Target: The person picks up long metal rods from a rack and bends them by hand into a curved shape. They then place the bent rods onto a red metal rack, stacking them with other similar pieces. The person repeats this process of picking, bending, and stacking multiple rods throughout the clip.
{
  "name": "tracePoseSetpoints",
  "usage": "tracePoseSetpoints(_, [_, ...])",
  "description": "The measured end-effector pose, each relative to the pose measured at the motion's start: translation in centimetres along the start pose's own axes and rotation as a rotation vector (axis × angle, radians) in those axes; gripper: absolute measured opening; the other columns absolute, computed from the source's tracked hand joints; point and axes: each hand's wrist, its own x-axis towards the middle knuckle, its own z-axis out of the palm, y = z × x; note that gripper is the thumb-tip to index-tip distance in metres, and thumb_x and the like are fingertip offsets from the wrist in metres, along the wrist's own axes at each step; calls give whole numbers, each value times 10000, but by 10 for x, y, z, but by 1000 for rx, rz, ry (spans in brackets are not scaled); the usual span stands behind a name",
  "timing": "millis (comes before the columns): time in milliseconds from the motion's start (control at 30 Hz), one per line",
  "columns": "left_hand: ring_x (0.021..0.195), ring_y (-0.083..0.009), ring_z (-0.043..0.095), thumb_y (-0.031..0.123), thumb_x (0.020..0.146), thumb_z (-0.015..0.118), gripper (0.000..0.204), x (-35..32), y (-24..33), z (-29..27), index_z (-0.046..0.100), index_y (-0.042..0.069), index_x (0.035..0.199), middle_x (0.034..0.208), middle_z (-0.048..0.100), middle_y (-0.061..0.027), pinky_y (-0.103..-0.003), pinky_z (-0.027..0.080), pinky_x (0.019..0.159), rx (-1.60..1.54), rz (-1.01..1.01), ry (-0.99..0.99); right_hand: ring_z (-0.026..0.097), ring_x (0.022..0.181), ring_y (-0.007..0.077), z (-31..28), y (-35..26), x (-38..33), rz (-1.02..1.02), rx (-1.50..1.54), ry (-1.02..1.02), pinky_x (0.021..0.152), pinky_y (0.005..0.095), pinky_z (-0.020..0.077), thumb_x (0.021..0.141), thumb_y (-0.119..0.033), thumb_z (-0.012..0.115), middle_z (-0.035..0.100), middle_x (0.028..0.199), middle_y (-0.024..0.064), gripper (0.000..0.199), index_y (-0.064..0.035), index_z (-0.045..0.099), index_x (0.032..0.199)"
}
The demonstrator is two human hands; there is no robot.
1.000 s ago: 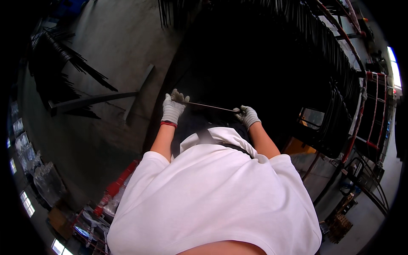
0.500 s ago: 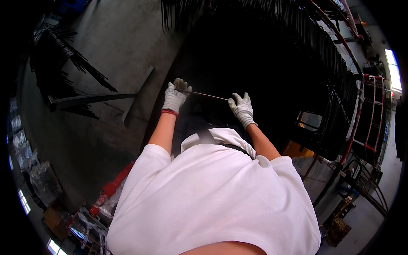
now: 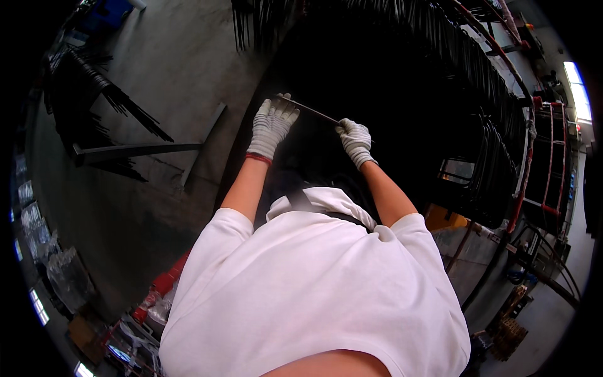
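Note:
A thin metal rod (image 3: 312, 111) spans the space between my two gloved hands, sloping down toward the right. My right hand (image 3: 356, 139) is closed round its right end. At the rod's left end is my left hand (image 3: 272, 127), with the fingers stretched out and the rod passing by the fingertips. Whether those fingertips press on it cannot be made out. Both gloves are pale knitted ones; the left has a red cuff. Beneath the hands lies a very dark surface whose details are lost in shadow.
Rows of black bent rods (image 3: 465, 56) hang along a red rack (image 3: 531, 169) on the right. At the left, a black rod bundle (image 3: 94, 81) lies near a grey metal bar (image 3: 138, 151) on the concrete floor (image 3: 169, 69). Plastic-wrapped goods (image 3: 67, 276) stand farther left.
Both hands have moved farther forward with the rod. My right hand has gone from spread fingers to closed round the rod's end, and my left fingers have straightened.

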Motion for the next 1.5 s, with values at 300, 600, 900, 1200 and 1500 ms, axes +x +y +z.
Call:
tracePoseSetpoints(300, [1153,-310,414,251,911,316,351,-13,-19,-15,501,44,1126,1204,488,-114,-523,297,971,-43,-55,177,460,551,69,7,10,-3,331,782,-64,546,226,392,793,-194,589,550,619,-10,171,-40,612,862])
tracePoseSetpoints(600, [1187,-289,362,243,885,393,359,-26,-49,-14,450,49,1182,1241,442,-118,-463,311,973,151,-202,81,495,531,86,7,-11,-19,572,1075,-18,516,236,399,765,-208,606,575,611,4,187,-25,636,793])
tracePoseSetpoints(900, [1065,-213,479,213,874,432,339,-24,-67,-1,480,55,1169,1133,521,-90,-344,403,893,283,-245,33,483,527,66,6,-50,-14,499,1470,0,496,203,393,803,-162,578,555,615,-11,119,-46,600,790])
tracePoseSetpoints(1200, [1064,-169,478,209,850,483,385,-16,-67,-4,460,90,1215,1195,496,-69,-293,372,903,471,-133,-32,507,688,67,28,-39,-15,264,1453,-100,672,205,416,817,-37,512,573,770,-10,110,-41,550,921])
tracePoseSetpoints(1500, [998,-160,499,234,846,479,381,-15,-64,-7,473,131,1212,1200,502,-36,-315,361,888,431,-215,0,532,786,94,12,-45,-16,347,1394,-97,746,214,430,812,-34,537,573,882,20,204,-15,525,1014])
